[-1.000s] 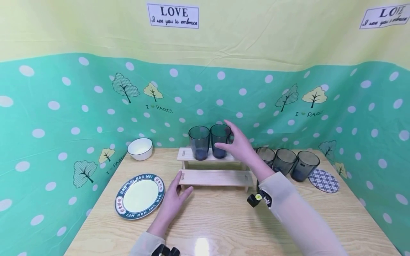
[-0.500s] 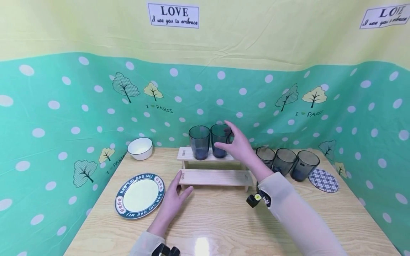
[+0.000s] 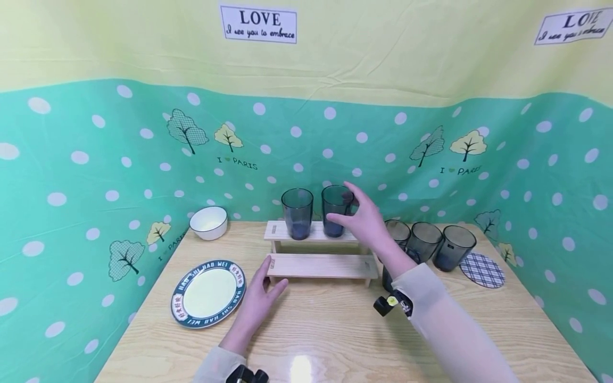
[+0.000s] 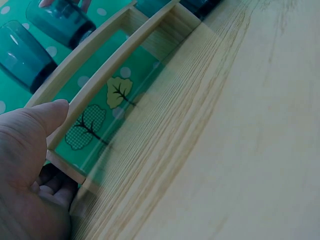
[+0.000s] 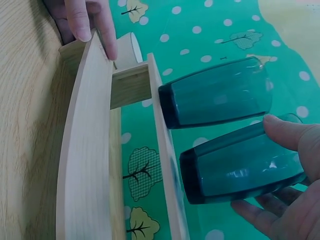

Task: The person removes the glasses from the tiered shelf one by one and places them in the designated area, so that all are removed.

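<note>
A two-step wooden rack point(image 3: 321, 265) stands mid-table. Two dark teal tumblers are on its upper step. My right hand point(image 3: 363, 217) grips the right-hand tumbler point(image 3: 333, 205), thumb on its near side and fingers round the back; in the right wrist view this tumbler point(image 5: 240, 165) leans slightly away from its neighbour point(image 5: 215, 97). The left tumbler point(image 3: 297, 213) stands free. My left hand point(image 3: 256, 300) rests against the left end of the rack's lower step, fingers fairly straight and thumb point(image 4: 47, 112) lying along the step's front edge.
Three more tumblers point(image 3: 423, 239) stand in a row right of the rack, next to a plaid coaster point(image 3: 482, 269). A blue-rimmed plate point(image 3: 208, 292) lies at front left and a white bowl point(image 3: 208, 222) at back left. A dotted green backdrop encloses the table.
The right hand has moved the gripped tumbler a little to the right along the upper step, widening the gap to the left tumbler. The left hand has stayed put.
</note>
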`<state>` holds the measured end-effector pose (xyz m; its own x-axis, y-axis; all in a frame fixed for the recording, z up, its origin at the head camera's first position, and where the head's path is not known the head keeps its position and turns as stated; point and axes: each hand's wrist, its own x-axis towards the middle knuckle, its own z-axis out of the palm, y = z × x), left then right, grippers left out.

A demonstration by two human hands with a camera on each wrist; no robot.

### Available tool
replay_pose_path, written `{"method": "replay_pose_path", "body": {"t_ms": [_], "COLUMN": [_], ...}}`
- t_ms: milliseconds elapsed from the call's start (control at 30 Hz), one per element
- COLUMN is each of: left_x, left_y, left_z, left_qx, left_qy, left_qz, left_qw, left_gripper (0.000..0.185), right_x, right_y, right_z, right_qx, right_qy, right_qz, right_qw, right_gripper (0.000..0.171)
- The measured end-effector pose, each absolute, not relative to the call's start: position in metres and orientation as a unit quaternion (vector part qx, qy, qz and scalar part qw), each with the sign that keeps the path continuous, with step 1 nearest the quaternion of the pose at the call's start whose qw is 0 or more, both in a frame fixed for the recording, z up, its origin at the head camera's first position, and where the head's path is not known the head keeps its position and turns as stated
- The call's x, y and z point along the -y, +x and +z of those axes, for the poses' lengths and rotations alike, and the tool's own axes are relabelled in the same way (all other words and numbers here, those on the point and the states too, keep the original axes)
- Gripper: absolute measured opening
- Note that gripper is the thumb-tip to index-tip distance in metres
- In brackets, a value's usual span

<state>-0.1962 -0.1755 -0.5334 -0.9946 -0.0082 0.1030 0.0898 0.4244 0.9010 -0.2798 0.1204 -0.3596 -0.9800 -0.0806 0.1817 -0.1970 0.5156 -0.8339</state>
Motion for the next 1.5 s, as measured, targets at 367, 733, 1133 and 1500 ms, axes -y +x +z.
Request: {"method": "replay_pose_path", "body": {"t_ms": [367,733,1133,1500], "left_x": [0.176,0.176,0.176,0.177], "left_y": [-0.196,-0.196,-0.195,-0.196], "left_z": [-0.534,-0.534,-0.534,-0.534], "left_qx": [0.842,0.838,0.837,0.836], "left_qy": [-0.025,-0.031,-0.033,-0.036], "left_qz": [-0.537,-0.542,-0.545,-0.545], "left_qw": [0.046,0.052,0.049,0.049], "left_gripper": [0.092,0.092,0.093,0.093], "right_x": [-0.137,-0.164,-0.187,-0.213], "right_y": [-0.254,-0.225,-0.195,-0.173], "right_z": [-0.347,-0.336,-0.331,-0.325], "right_qx": [0.867,0.865,0.874,0.881], "right_qy": [0.086,0.089,0.076,0.062], "right_qz": [0.485,0.489,0.475,0.462], "right_qw": [0.077,0.068,0.070,0.078], "right_gripper": [0.101,0.101,0.105,0.104]}}
